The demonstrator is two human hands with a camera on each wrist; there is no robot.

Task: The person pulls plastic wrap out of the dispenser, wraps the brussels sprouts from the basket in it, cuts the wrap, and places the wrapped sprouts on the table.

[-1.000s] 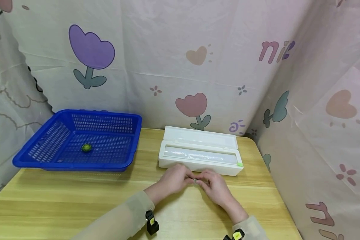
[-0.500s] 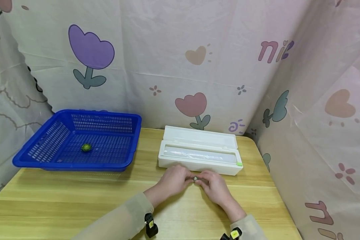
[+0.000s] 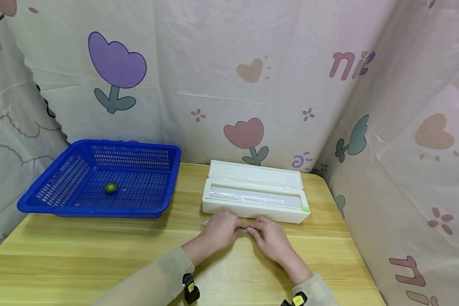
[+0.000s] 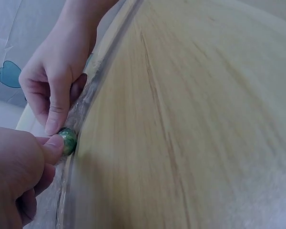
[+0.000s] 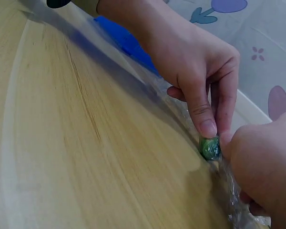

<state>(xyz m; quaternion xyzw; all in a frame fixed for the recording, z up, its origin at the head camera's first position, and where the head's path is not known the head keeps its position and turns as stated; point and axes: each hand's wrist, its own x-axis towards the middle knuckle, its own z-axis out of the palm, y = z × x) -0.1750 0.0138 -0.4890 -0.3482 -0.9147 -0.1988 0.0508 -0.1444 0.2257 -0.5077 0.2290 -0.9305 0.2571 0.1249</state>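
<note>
A small round green fruit (image 4: 69, 142), covered in clear, shiny cling film, is down at the table surface between both hands. My left hand (image 3: 222, 229) pinches it from one side with thumb and fingers. From the other side my right hand (image 3: 271, 240) pinches it too, the fingertips of both hands almost meeting. A crumpled strip of cling film (image 5: 233, 200) stretches along the table beneath the hands. Just behind them is a long white box (image 3: 252, 214) with its lid raised and a roll of film (image 3: 254, 196) inside. In the head view, fingers mostly hide the fruit.
A blue mesh basket (image 3: 103, 211) stands at the back left, with another small green fruit (image 3: 110, 188) in it. The wooden table (image 3: 99, 255) meets a printed curtain (image 3: 199, 63) at the back and right.
Both hands stay at the same spot, their fingers shifting slightly around the fruit. The fruit shows less between the fingertips now than half a second ago. Box and basket have not moved.
</note>
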